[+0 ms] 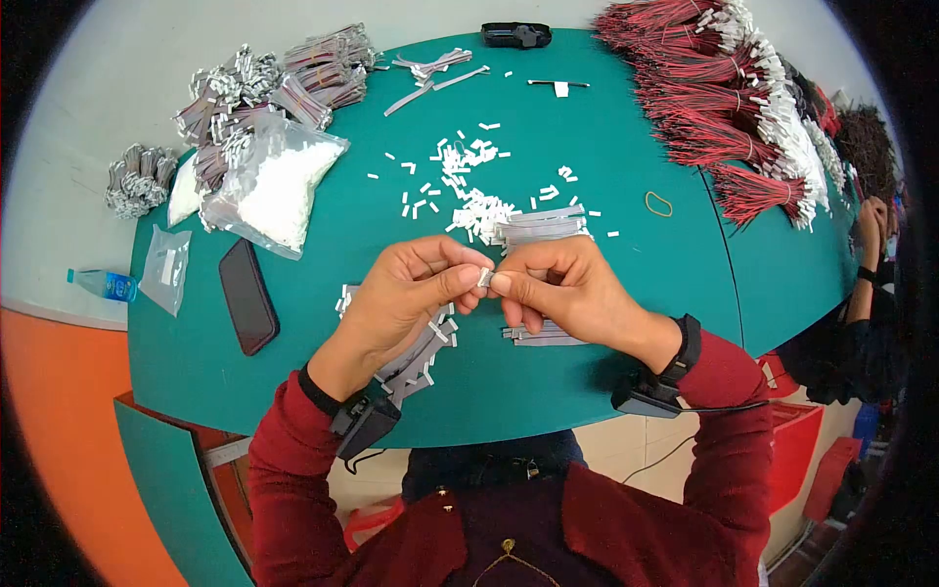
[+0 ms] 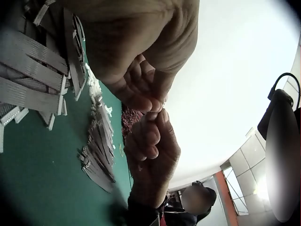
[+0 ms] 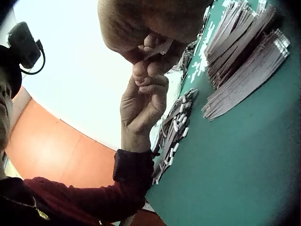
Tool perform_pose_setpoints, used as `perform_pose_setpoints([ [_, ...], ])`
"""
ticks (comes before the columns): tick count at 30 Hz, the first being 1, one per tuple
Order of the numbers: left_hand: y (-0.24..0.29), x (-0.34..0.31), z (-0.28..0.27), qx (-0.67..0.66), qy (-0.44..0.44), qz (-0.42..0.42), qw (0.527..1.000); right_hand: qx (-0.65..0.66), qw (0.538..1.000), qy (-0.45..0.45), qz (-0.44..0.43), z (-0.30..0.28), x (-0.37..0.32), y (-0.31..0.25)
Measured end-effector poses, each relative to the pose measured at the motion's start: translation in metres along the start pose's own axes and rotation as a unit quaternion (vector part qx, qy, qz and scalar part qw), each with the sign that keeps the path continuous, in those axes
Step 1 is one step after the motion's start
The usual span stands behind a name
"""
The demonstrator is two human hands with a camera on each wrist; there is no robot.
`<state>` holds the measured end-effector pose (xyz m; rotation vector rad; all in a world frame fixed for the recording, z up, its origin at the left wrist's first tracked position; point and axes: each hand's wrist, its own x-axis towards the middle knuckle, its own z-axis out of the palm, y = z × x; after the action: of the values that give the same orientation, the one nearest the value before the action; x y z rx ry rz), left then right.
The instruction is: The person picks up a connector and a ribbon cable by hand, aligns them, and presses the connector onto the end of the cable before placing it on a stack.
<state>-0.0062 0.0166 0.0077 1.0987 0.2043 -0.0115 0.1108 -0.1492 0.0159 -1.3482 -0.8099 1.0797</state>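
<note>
Both hands meet fingertip to fingertip above the green table (image 1: 646, 284). Between thumb and forefinger, my left hand (image 1: 411, 289) pinches a small white connector (image 1: 484, 277). My right hand (image 1: 567, 282) pinches a short grey ribbon cable right beside it; a pale strip of the ribbon cable (image 3: 162, 48) shows under the right fingers in the right wrist view. Fingertips hide most of the joint between the two pieces. Below the left hand lie ribbon cables with white ends (image 1: 425, 357). Grey ribbon cables (image 1: 543, 227) are stacked just beyond the right hand, and more ribbon cables (image 1: 543, 335) lie below it.
Loose white connectors (image 1: 484, 210) are scattered ahead of the hands. On the left are a plastic bag of white pieces (image 1: 284, 191), a phone (image 1: 248, 296) and a bottle (image 1: 103, 284). Red-and-black wire bundles (image 1: 714, 103) line the right, near a rubber band (image 1: 658, 203). Another person's hand (image 1: 871, 225) shows there.
</note>
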Motion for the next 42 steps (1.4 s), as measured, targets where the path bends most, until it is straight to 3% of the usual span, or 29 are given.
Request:
perform_pose_setpoints([
  [14, -0.001, 0.000, 0.000, -0.012, -0.003, 0.004, 1.000, -0.003, 1.000, 0.002, -0.002, 0.000, 0.000, -0.001],
  [23, 0.003, -0.004, 0.007, 0.162, 0.043, 0.062, 0.984, -0.006, 1.000, 0.005, 0.010, 0.001, -0.001, -0.002],
  [28, 0.003, -0.006, 0.011, 0.160, 0.049, 0.080, 0.983, 0.010, 1.000, 0.002, 0.026, 0.003, -0.001, -0.004],
  [31, -0.001, -0.005, 0.011, 0.161, 0.058, 0.087, 0.981, -0.045, 0.998, 0.026, -0.034, 0.003, -0.001, 0.004],
  [42, -0.003, 0.001, 0.007, 0.150, 0.050, 0.080, 0.984, -0.003, 1.000, 0.018, -0.005, 0.001, 0.003, 0.005],
])
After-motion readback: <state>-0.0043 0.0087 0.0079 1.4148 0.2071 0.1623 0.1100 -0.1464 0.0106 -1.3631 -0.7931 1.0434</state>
